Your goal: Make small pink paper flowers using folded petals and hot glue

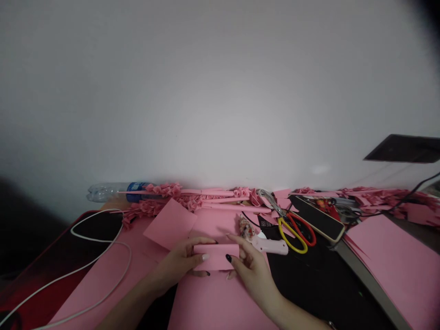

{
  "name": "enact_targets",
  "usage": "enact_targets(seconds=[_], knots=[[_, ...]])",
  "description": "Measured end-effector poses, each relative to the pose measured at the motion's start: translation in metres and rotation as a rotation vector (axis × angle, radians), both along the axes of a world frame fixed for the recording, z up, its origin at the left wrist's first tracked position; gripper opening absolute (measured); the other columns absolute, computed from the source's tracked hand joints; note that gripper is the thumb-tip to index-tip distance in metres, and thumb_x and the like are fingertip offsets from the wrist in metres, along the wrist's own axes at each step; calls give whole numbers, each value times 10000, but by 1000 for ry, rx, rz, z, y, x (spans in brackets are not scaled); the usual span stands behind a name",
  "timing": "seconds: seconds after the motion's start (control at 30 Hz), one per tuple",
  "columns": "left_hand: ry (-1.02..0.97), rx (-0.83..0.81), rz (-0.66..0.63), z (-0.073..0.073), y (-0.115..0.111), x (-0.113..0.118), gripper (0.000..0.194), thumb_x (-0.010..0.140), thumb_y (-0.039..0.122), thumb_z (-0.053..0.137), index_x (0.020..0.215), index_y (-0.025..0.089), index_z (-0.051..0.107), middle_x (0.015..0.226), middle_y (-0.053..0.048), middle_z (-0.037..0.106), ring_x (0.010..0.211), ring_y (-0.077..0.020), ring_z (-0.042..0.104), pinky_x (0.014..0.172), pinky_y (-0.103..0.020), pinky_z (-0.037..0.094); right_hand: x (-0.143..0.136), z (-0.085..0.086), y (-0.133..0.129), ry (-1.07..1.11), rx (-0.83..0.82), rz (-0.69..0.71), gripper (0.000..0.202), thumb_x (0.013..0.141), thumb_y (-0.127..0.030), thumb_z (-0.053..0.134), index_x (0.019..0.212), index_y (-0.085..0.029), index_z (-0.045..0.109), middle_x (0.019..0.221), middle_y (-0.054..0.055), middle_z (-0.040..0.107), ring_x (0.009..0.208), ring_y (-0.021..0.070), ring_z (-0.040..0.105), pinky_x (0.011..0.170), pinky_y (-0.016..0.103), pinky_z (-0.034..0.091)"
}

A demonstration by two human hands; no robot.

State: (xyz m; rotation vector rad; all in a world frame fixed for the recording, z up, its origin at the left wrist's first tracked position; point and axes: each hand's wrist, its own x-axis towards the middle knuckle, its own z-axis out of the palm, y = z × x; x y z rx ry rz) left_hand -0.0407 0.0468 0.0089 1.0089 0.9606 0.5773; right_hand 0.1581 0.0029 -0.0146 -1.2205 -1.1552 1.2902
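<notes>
A folded or rolled pink paper piece [217, 257] is held level between both hands, above a larger pink sheet [220, 302]. My left hand [180, 263] grips its left end, thumb on the front face and fingers behind and below. At the right end, my right hand [250, 266] pinches it the same way, thumb on the front. A square pink sheet [171, 224] lies beyond my left hand. Just behind my right hand sits a pale-handled tool [271, 246] with a speckled part.
Scissors [294, 234] with yellow and red handles and a phone [321, 218] lie right. Pink paper flowers [165, 189] and a plastic bottle [108, 191] line the wall. A white cable [92, 263] curls left; a pink paper stack [398, 266] is far right.
</notes>
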Motion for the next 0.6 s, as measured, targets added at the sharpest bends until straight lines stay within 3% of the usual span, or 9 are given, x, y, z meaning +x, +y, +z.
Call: enact_targets(seconds=[0.13,0.3,0.43,0.6], knots=[[-25,4,16,-1,-1,0,428,700,415,794,1078,248,684,1167,-49,631,1018,-235,614,750,-308,591,0,2,0,63,-12,19,542,822,-324,614,1339,-219,495,677,-59,495,459,95,482,497,271,509],[-33,-24,73,-3,0,0,480,670,434,814,1081,227,675,1087,-52,650,990,-236,617,771,-330,583,-1,0,-1,8,-27,83,595,910,-446,495,1397,-121,387,558,-38,553,439,119,487,442,235,393],[-36,-22,75,-3,-1,1,456,677,431,808,1067,233,682,1034,-49,653,994,-238,598,792,-356,577,-3,-2,-3,-4,-19,86,585,934,-501,447,1366,-113,374,511,-78,470,393,93,384,412,216,331],[-35,15,54,-6,-1,1,445,695,451,792,1079,255,682,1076,-37,629,983,-220,583,804,-360,579,-3,0,-4,-27,-19,72,458,950,-539,423,1220,-170,443,583,-71,440,444,88,369,437,217,332]])
